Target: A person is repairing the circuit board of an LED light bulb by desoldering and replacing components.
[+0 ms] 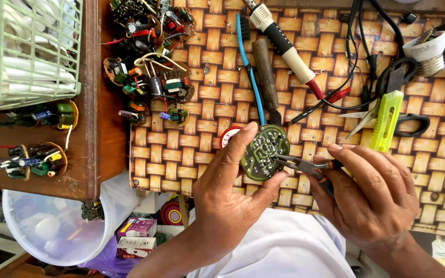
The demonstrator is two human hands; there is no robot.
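Note:
My left hand (pixel 227 190) holds a round green circuit board (pixel 264 152) by its edge, thumb on the top left rim and fingers beneath. My right hand (pixel 369 195) grips small needle-nose pliers (pixel 300 166) with dark handles. The plier tips touch the right side of the board. Both hands hover over the near edge of a woven brown mat (pixel 202 149).
On the mat lie a soldering iron (pixel 284 46), a blue-handled tool (pixel 251 77), a brown wooden handle (pixel 266 74), a lime-green utility knife (pixel 386 121), black scissors (pixel 403 98), a bulb base (pixel 428 51) and several loose circuit boards (pixel 155 85). A green basket (pixel 32 51) stands left; a clear tub (pixel 47 226) sits below.

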